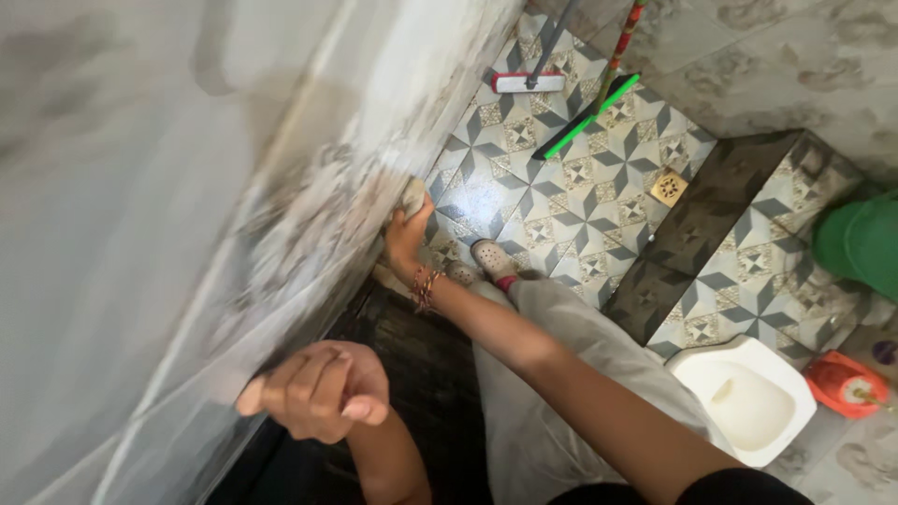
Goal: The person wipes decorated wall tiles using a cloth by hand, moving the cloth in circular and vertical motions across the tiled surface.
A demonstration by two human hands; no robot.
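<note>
Right hand (404, 234) is pressed to the lower part of the wall (281, 215), at centre frame, fingers clamped on a small pale pad (412, 194), apparently a sponge or cloth; its exact kind cannot be told. The pad sits flat against the wall, just above the floor line. Bangles (426, 290) ring that wrist.

Left hand (318, 391), lower centre-left, holds nothing visible: fingers curled together into a loose fist, knuckles close to the wall.

Progress, as a judgement: wiping of the wall is under way and not finished. The wall surface from centre to lower left shows grey-brown mottling, but motion blur makes it impossible to separate dirt from the tile pattern. No clearly cleaned patch can be marked off, so the share done cannot be told.

Floor (552, 187), patterned tile, right of centre: a sandalled foot (491, 258) near the wall base; a brass drain cover (668, 188) further right.

Other items, by place:
- Upper centre: a red-and-white mop head (528, 82) and a green brush (585, 119) lying on the floor, handles running up out of frame.
- Right edge: a green bucket (861, 243).
- Lower right: a white squat pan (744, 397) and, beside it, a small orange holder (847, 383).

No labels, signs or packages are legible anywhere in view.
</note>
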